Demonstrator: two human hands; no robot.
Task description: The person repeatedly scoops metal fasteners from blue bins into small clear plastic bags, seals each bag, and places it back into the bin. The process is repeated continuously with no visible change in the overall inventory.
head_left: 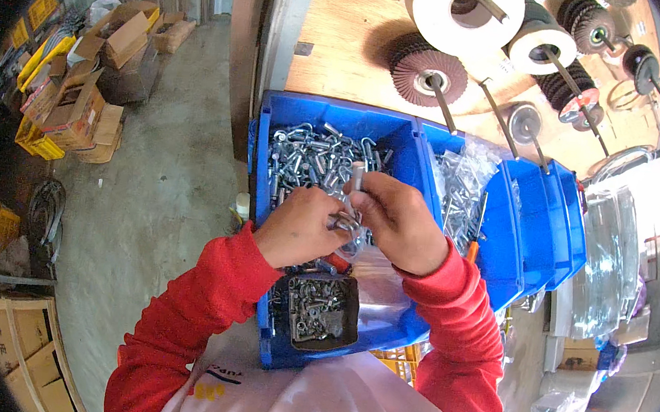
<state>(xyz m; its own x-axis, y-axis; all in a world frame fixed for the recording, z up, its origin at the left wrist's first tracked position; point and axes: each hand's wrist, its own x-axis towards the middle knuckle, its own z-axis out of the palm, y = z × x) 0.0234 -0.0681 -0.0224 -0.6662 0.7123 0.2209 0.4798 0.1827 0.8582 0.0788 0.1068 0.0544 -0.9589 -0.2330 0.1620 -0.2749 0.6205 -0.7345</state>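
Above a blue bin [413, 182] my two hands are close together. My left hand [304, 223] is closed on a small see-through plastic bag [353, 249], with shiny metal showing at its mouth. Between the thumb and fingers of my right hand [399, 220] is a short, shiny metal piece [358, 178], upright beside the bag; its exact kind is partly hidden. Many bent metal hooks and short bolts [299, 154] fill the bin's far part. Nearer to me, a small dark square tin [353, 339] holds small metal hardware.
Right of the bin, another blue bin [499, 284] holds plastic-bagged parts; an orange-handled screwdriver [473, 249] stands by it. Rods with abrasive discs [421, 87] and white rolls [423, 11] jut from a wooden board [349, 27]. Cardboard boxes [74, 115] lie on the floor at far left.
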